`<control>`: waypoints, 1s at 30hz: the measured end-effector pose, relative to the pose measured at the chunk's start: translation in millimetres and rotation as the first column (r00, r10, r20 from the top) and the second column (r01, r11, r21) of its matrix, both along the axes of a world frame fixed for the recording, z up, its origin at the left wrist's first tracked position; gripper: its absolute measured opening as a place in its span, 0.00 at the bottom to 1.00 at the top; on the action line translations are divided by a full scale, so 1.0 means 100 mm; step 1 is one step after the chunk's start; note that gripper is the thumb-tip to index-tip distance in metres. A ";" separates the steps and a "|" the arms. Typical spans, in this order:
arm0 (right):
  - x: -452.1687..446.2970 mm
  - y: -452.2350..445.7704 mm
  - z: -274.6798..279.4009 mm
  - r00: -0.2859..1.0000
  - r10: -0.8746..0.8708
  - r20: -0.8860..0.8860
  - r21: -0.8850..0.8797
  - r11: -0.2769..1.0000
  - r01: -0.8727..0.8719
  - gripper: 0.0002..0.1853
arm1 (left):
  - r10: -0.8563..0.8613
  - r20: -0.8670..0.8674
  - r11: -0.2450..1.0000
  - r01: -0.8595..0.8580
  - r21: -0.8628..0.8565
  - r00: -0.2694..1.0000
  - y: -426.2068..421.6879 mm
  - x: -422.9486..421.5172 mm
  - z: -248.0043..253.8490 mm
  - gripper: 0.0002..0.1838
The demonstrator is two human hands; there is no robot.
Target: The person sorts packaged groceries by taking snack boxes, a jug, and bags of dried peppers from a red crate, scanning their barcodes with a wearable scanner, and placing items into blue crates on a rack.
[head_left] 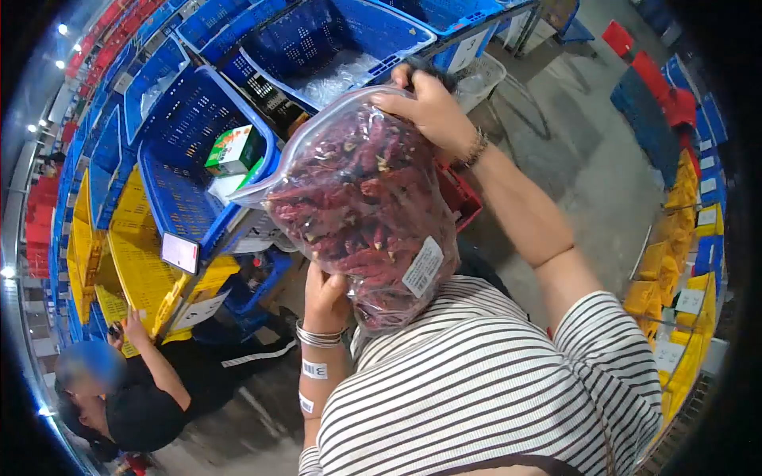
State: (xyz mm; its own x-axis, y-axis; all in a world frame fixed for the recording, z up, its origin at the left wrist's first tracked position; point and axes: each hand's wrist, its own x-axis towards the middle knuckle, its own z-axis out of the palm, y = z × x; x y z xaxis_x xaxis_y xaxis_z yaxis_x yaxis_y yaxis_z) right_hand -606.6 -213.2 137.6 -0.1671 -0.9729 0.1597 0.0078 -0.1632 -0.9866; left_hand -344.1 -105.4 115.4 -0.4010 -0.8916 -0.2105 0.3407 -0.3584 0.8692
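A large clear zip bag of dried red chillies [357, 198] is held up in front of my striped shirt, tilted, with a white barcode label [423, 267] near its lower right. My right hand [429, 111] is closed on the bag's upper right edge, thumb over the plastic. Lower down, my left hand [324, 295] grips the bag's lower left side, its fingers partly hidden behind it. Just beyond the bag stands a blue basket [186, 103] holding a green and white box [232, 151].
Another blue basket [381, 55] with clear plastic inside is at the top. Yellow bins [143, 246] and a small lit screen [181, 252] stand left. A person in black [151, 397] is at lower left. Shelved yellow bins [671, 254] line the right, across the grey floor [595, 159].
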 end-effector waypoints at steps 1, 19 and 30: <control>0.07 0.11 -0.06 0.924 0.058 0.379 0.097 0.990 -0.102 0.15 | -0.004 0.117 0.993 0.019 -0.120 0.993 0.00 0.04 -0.12 0.38; 0.37 0.88 -0.31 0.994 0.051 -0.092 0.084 0.996 -0.043 0.21 | 0.143 0.017 0.989 -0.143 -0.022 0.990 -0.03 0.11 -0.05 0.42; 0.32 0.96 -0.31 1.000 0.027 -0.006 0.071 0.997 -0.026 0.21 | 0.136 0.034 0.991 -0.135 -0.027 0.990 0.06 0.08 -0.01 0.41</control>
State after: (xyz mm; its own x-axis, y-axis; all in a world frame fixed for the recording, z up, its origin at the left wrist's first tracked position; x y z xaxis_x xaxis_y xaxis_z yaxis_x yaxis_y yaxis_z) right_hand -574.6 -117.0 106.4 -0.1405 -0.9859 0.0907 0.0047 -0.0923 -0.9957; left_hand -335.9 -99.6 114.0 -0.2690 -0.9422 -0.1998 0.3532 -0.2895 0.8896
